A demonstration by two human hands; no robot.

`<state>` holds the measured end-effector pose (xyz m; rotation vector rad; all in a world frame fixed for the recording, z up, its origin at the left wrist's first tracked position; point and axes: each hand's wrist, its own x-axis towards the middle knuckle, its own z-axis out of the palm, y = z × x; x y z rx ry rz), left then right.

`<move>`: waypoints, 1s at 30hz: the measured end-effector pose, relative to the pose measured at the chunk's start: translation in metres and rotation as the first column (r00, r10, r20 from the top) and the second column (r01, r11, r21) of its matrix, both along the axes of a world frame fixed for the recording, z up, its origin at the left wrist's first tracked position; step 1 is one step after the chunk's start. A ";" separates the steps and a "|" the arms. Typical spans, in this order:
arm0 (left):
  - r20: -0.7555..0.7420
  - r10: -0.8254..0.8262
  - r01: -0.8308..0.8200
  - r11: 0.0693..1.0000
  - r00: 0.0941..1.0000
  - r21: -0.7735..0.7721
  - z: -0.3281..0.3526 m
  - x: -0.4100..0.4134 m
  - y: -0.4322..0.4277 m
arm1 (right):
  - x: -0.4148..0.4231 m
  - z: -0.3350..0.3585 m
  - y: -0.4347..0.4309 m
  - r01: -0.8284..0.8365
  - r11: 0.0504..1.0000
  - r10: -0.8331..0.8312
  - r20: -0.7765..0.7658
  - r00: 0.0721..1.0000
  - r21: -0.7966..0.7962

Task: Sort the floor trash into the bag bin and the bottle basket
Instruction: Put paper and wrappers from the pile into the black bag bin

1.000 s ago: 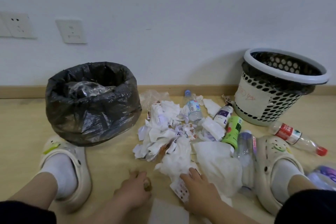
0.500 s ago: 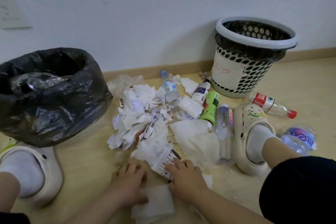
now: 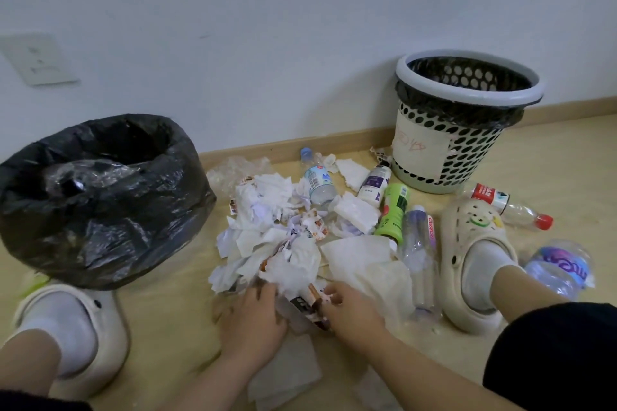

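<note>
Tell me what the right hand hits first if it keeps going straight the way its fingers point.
The right hand points forward and a little left, into the tissue pile it already touches. Beyond that probably more paper, though depth is unclear.

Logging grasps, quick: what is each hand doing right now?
Left hand: closing on crumpled tissue at the pile's near edge.
Right hand: pinching a small printed wrapper.
</note>
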<state>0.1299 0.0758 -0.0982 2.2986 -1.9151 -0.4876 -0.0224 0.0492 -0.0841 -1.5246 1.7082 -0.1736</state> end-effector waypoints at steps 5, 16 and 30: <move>-0.097 -0.053 0.047 0.996 0.994 -0.070 0.011 0.001 -0.004 | -0.004 0.014 -0.006 0.184 0.967 -0.228 0.281 0.932 0.175; -0.093 -0.266 0.270 0.962 0.960 0.042 0.007 0.001 -0.001 | 0.006 0.026 -0.008 0.357 0.796 -0.602 0.572 0.557 0.489; -0.205 -0.088 0.100 0.994 0.975 0.046 0.018 0.005 -0.002 | 0.023 0.022 -0.003 0.387 0.797 -0.604 0.589 0.537 0.465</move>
